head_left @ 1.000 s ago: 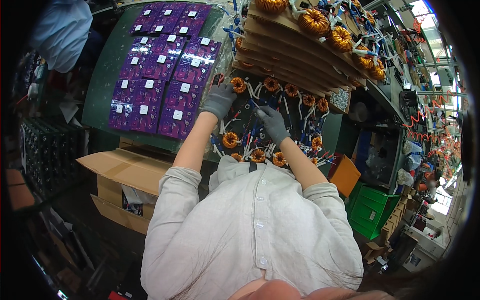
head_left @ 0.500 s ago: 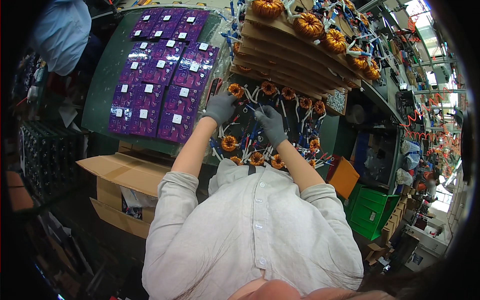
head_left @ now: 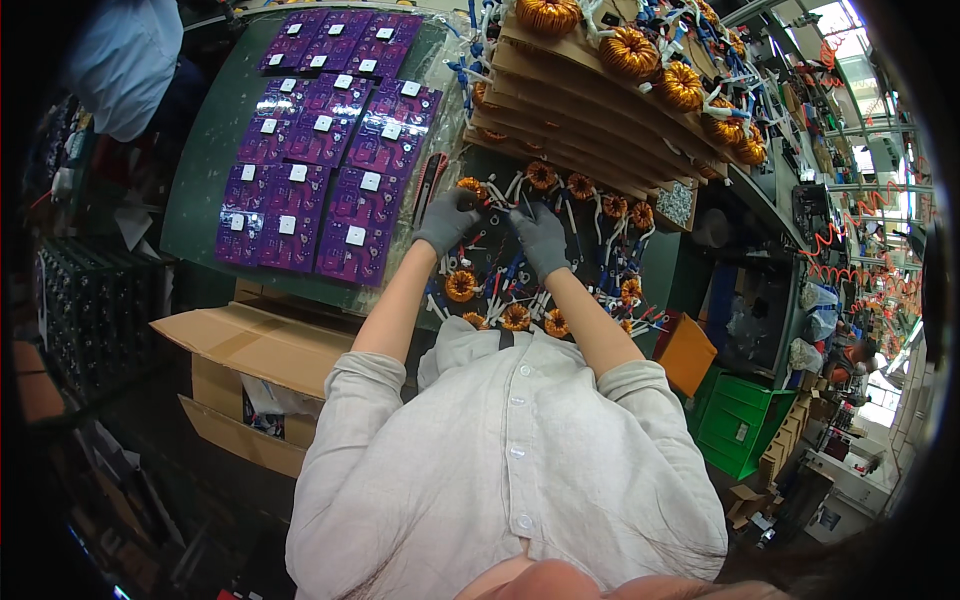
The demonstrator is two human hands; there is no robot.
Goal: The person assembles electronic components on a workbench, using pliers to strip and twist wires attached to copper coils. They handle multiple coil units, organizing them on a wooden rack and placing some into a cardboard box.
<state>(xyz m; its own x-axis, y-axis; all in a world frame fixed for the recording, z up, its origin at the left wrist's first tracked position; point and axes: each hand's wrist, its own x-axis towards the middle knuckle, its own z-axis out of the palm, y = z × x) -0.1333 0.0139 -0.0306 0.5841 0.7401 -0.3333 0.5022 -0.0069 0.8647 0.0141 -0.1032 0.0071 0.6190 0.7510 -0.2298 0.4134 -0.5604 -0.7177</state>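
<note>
Right of purple boards (head_left: pixel 314 145), the left hand (head_left: pixel 446 222) pinches a copper coil (head_left: pixel 469 185); whether the right hand (head_left: pixel 541 240) grips anything is unclear.

I'm in what looks like an electronics assembly workshop: purple circuit boards (head_left: pixel 350 212) lie in rows on my green surface (head_left: pixel 203 195), copper-wound coils (head_left: pixel 629 54) sit on stacked cardboard sheets (head_left: pixel 560 103), red coiled hoses (head_left: pixel 832 240) hang along the right, and a green plastic crate (head_left: pixel 742 420) stands near my right side.
</note>
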